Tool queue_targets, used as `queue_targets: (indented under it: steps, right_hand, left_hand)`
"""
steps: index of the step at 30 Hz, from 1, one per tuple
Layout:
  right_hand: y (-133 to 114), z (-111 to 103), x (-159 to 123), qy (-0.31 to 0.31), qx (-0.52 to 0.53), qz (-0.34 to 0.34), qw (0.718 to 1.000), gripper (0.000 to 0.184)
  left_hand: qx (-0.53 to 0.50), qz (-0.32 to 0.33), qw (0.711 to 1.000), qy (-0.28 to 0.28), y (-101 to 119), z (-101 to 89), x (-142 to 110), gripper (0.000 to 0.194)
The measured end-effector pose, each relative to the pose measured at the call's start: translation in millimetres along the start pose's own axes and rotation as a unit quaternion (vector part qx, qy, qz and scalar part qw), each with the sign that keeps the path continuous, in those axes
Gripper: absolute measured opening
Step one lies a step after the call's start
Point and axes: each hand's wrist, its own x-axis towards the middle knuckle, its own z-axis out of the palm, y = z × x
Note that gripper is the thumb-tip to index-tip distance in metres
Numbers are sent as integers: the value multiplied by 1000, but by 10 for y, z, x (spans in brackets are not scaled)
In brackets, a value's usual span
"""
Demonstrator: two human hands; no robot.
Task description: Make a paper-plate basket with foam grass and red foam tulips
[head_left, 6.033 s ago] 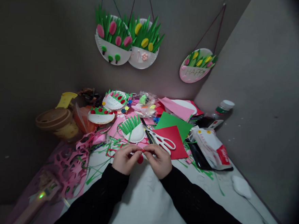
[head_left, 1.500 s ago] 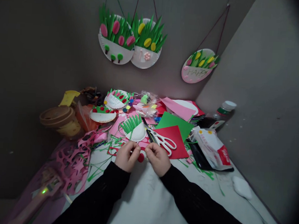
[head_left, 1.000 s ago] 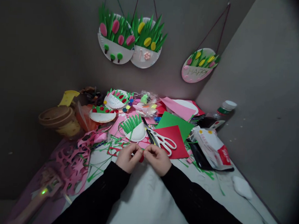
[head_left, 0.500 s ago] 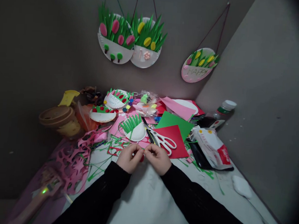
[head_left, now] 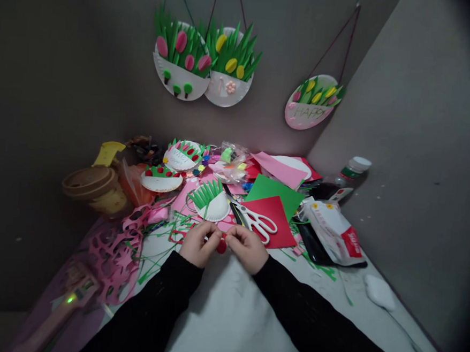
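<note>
My left hand (head_left: 200, 245) and my right hand (head_left: 247, 248) meet over the white table sheet (head_left: 229, 309), fingers pinched together. Between them sits a small red paper piece (head_left: 221, 246), held by both sets of fingertips. Just beyond my hands lie white-handled scissors (head_left: 256, 220) on a red paper sheet (head_left: 270, 213) and a half paper plate with green paper grass (head_left: 211, 204).
Green sheet (head_left: 276, 192), pink papers (head_left: 278, 169), finished plate crafts (head_left: 160, 180) and pink cut-out scraps (head_left: 112, 253) litter the table. A glue gun with a green light (head_left: 63, 306) lies front left, brown pots (head_left: 87, 184) left, a packet (head_left: 332, 225) and bottle (head_left: 350, 170) right. Plate decorations (head_left: 204, 69) hang on the wall.
My hands have stayed in place, fingertips shifting slightly apart and together on the red piece. Nothing else moved.
</note>
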Motion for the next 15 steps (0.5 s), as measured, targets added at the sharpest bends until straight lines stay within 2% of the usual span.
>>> queue_targets:
  steps: [5, 8, 11, 13, 15]
  right_hand:
    - [48, -43, 9, 34, 11, 14, 999, 16]
    - [31, -32, 7, 39, 25, 2, 999, 14]
    - [-13, -11, -9, 9, 4, -11, 1000, 13]
    - [-33, -8, -19, 1, -22, -12, 1000, 15]
    - [-32, -11, -21, 7, -35, -7, 999, 16]
  left_hand:
    - [-8, -33, 997, 66, -22, -165, 55, 20]
    - [-9, -15, 1000, 5, 6, -134, 46, 20]
    - [13, 16, 998, -60, 42, -30, 9, 21]
    - [27, 23, 998, -61, 47, 1, 1, 21]
    - [32, 15, 999, -38, 35, -20, 15, 19]
